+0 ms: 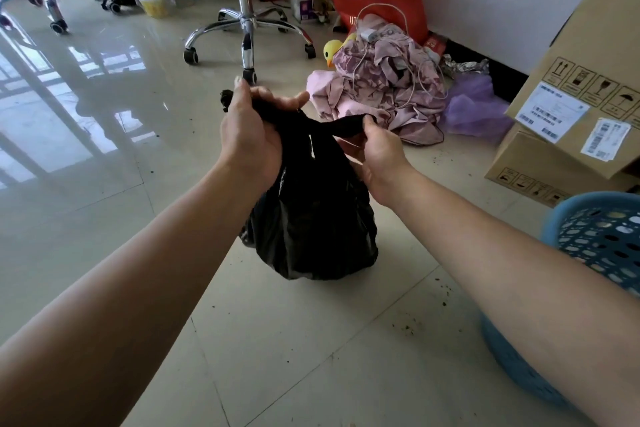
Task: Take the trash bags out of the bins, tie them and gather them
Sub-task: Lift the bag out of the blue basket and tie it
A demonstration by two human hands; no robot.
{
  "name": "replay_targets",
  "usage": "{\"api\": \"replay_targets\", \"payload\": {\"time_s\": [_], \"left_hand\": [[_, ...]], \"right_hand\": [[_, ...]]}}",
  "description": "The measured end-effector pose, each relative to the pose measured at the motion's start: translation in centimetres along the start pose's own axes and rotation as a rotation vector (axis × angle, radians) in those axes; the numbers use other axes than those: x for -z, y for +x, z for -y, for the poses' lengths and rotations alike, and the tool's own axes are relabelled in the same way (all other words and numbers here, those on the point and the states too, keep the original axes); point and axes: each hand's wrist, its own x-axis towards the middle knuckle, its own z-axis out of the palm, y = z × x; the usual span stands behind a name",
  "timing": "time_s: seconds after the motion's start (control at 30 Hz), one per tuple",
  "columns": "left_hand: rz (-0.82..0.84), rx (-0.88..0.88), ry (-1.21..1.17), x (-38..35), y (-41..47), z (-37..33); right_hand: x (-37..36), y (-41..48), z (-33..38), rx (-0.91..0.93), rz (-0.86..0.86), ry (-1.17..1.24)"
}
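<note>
Glossy tile floor (114,135) stretches wide open to the left. Centre stage, the black trash bag (311,225) sits on it, top drawn up: left hand (249,135) grips one twisted end, right hand (375,152) pinches the other. Blue basket (602,239) crowds the right edge; cardboard boxes (575,114) and pink clothes pile (377,90) hem in behind.

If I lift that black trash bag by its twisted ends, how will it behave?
Probably floppy: the black trash bag sags in soft folds below the left hand and right hand. Its rounded, bulging bottom suggests some weight, so it may swing. Glossy film, perhaps slippery.
</note>
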Motion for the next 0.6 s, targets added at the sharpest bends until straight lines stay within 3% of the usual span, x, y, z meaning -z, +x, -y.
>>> {"api": "replay_targets", "payload": {"time_s": [0.17, 0.27, 0.47, 0.6], "left_hand": [[-0.27, -0.014, 0.104, 1.3, -1.0, 2.1], [-0.329, 0.039, 0.258, 5.9, -0.6, 3.0], [-0.367, 0.084, 0.527, 10.8, -0.2, 4.1], [-0.34, 0.085, 0.597, 9.7, -0.1, 5.2]], "right_hand": [[3.9, 2.3, -1.3, 0.004, -0.31, -0.345], [8.4, 3.3, -2.2, -0.048, -0.506, -0.489], [11.1, 4.2, -2.4, -0.075, -0.606, -0.54], [11.1, 4.3, -2.6, 0.063, -0.638, -0.552]]}}
